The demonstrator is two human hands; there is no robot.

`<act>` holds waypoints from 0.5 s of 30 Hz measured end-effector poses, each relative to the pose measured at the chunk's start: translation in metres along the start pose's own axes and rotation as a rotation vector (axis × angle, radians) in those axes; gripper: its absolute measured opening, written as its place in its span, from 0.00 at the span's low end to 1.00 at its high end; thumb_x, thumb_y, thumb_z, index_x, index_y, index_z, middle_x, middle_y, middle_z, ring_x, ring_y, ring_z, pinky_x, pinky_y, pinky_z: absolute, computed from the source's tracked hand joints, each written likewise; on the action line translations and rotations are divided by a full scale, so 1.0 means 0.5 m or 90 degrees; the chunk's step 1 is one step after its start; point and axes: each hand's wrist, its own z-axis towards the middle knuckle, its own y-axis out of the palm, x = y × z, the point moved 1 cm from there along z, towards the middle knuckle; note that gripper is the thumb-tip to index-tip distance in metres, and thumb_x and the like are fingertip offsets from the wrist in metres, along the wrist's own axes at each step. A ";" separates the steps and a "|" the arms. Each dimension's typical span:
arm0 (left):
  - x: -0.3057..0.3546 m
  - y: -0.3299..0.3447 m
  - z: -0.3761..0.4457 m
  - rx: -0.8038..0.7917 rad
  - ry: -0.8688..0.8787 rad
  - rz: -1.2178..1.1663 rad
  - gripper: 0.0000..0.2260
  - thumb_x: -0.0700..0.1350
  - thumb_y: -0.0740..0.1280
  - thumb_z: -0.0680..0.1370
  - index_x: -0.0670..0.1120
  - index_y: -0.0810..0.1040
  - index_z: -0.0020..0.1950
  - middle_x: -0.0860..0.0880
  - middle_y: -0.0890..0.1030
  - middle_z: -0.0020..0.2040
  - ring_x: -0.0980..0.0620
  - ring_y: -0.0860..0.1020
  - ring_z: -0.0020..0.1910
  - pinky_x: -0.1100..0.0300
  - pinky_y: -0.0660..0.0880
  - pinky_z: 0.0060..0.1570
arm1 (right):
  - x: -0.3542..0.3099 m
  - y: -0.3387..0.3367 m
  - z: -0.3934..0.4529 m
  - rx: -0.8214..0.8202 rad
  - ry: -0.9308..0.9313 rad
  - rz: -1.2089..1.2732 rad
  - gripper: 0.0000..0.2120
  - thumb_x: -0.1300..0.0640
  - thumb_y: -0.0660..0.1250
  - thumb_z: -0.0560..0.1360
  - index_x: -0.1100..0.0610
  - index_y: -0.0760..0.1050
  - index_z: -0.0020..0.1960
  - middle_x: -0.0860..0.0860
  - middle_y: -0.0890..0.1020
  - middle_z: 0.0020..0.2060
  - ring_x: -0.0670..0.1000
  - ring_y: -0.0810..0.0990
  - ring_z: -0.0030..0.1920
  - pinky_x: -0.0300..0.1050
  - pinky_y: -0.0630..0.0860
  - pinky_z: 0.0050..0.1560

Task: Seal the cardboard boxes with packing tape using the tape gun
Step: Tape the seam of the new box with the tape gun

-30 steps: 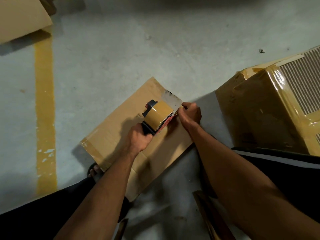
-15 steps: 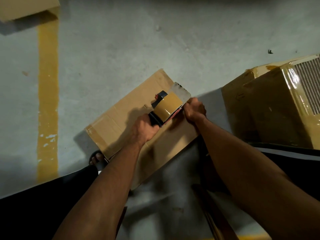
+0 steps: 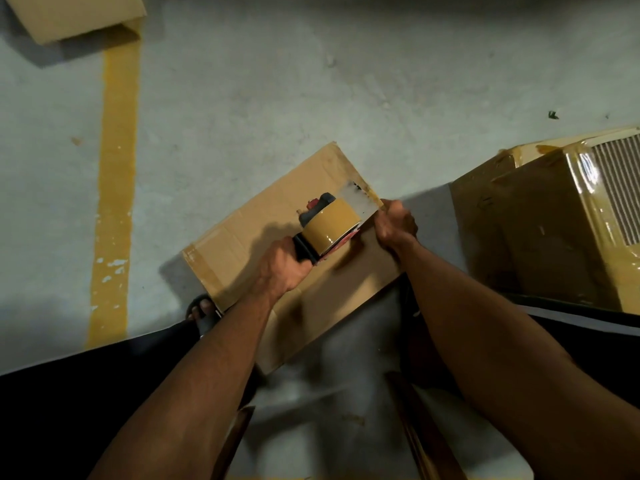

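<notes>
A flat brown cardboard box (image 3: pixel 263 233) lies on the concrete floor in front of me, with brown tape on its left end. My left hand (image 3: pixel 282 270) grips the black handle of the tape gun (image 3: pixel 327 225), which carries a brown tape roll and rests over the box's right part. My right hand (image 3: pixel 394 225) pinches the pulled-out tape end at the box's right edge, just beside the gun's head. The fingertips are hidden under the hand.
A taller box (image 3: pixel 547 230) wrapped in glossy tape stands at the right. Another cardboard piece (image 3: pixel 76 15) lies at the far top left. A yellow painted line (image 3: pixel 116 188) runs down the floor at left. My sandalled foot (image 3: pixel 201 311) sits by the box's near left corner.
Both hands and the tape gun keep the same hold on the box. The view has shifted slightly, so the box and hands appear a little further right.
</notes>
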 end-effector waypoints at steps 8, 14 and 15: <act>-0.083 -0.027 -0.064 -0.020 -0.053 0.077 0.08 0.44 0.71 0.76 0.44 0.74 0.50 0.50 0.77 0.37 0.54 0.76 0.33 0.65 0.68 0.28 | 0.002 0.006 0.003 -0.006 -0.001 0.057 0.33 0.25 0.62 0.75 0.51 0.81 0.62 0.59 0.83 0.59 0.63 0.80 0.60 0.50 0.75 0.56; -0.144 -0.047 -0.095 -0.030 -0.063 0.128 0.07 0.45 0.71 0.74 0.45 0.74 0.45 0.47 0.79 0.39 0.53 0.76 0.33 0.60 0.73 0.33 | 0.003 0.003 0.001 -0.009 -0.009 0.068 0.33 0.26 0.63 0.75 0.51 0.81 0.64 0.59 0.83 0.60 0.63 0.80 0.61 0.48 0.72 0.54; -0.155 -0.048 -0.102 -0.033 -0.064 0.123 0.08 0.46 0.70 0.73 0.46 0.73 0.45 0.47 0.80 0.40 0.51 0.77 0.34 0.57 0.75 0.34 | 0.003 0.002 0.001 -0.009 -0.014 0.069 0.32 0.27 0.63 0.76 0.51 0.81 0.64 0.58 0.83 0.60 0.63 0.80 0.61 0.47 0.71 0.54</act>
